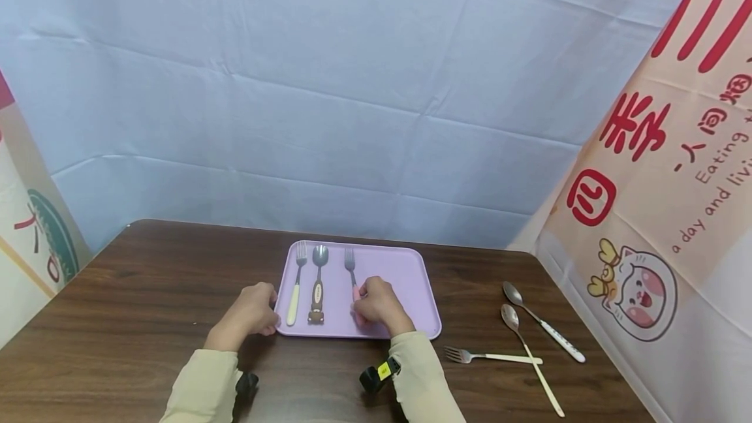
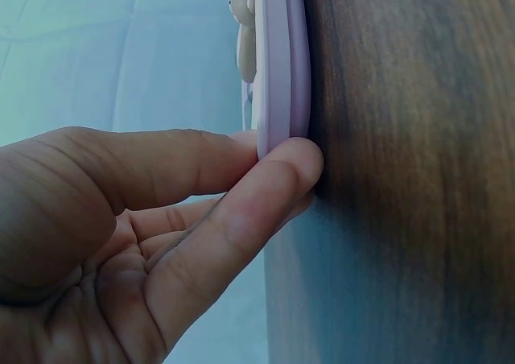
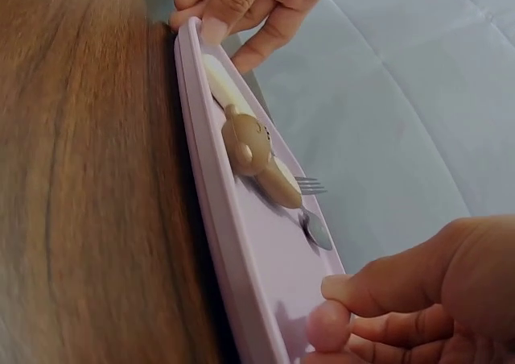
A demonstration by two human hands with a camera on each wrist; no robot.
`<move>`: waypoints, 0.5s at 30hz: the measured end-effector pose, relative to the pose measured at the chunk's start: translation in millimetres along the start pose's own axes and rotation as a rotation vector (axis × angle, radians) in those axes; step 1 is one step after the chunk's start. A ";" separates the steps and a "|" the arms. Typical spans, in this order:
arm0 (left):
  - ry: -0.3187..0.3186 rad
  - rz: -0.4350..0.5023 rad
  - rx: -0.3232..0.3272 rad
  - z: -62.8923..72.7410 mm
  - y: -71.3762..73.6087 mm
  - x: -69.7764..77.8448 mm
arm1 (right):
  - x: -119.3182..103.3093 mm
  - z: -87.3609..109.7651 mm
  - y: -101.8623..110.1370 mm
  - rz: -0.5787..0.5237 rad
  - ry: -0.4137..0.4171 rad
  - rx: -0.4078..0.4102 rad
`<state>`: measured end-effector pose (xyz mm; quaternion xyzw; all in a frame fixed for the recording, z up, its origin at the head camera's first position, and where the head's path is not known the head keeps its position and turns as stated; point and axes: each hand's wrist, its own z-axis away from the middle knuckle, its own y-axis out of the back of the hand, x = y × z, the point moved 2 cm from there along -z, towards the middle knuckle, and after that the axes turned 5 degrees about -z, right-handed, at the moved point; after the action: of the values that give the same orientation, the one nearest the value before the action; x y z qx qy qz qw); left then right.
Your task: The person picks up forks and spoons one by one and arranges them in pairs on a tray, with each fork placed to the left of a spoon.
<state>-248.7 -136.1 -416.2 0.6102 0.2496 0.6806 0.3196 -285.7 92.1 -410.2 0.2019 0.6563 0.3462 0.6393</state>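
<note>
My left hand (image 1: 251, 309) pinches the near left corner of a lilac tray (image 1: 390, 266), thumb over the rim and fingers beneath it in the left wrist view. On the tray's left side lie a fork with a cream handle (image 1: 293, 305) and, beside it, a spoon with a brown bear handle (image 1: 317, 296). My right hand (image 1: 378, 305) holds a fork with a pink handle (image 1: 350, 261) over the tray's middle, tines pointing away. In the right wrist view its rounded pink handle end (image 3: 328, 326) shows between thumb and fingers.
Right of the tray, a fork with a pale handle (image 1: 461, 355) lies across a cream-handled spoon (image 1: 511, 318) on the brown table (image 1: 147, 292). Another spoon with a white patterned handle (image 1: 561, 341) lies farther right. A pale blue cloth (image 1: 323, 116) hangs behind the table.
</note>
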 end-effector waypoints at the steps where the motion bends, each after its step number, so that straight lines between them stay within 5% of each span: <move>1: -0.002 0.000 0.001 -0.1 0.0 0.0 | -0.6 -0.4 -1.3 -0.005 -0.004 -0.002; 8: -0.011 0.001 0.001 -0.1 0.3 0.0 | -3.0 -3.6 -8.6 -0.014 -0.036 -0.005; 15: -0.013 0.011 0.007 0.5 0.2 0.5 | -4.7 -4.3 -10.7 -0.003 0.018 0.027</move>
<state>-248.3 -135.9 -415.7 0.6171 0.2467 0.6776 0.3150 -287.5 80.6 -414.7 0.2067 0.6668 0.3382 0.6310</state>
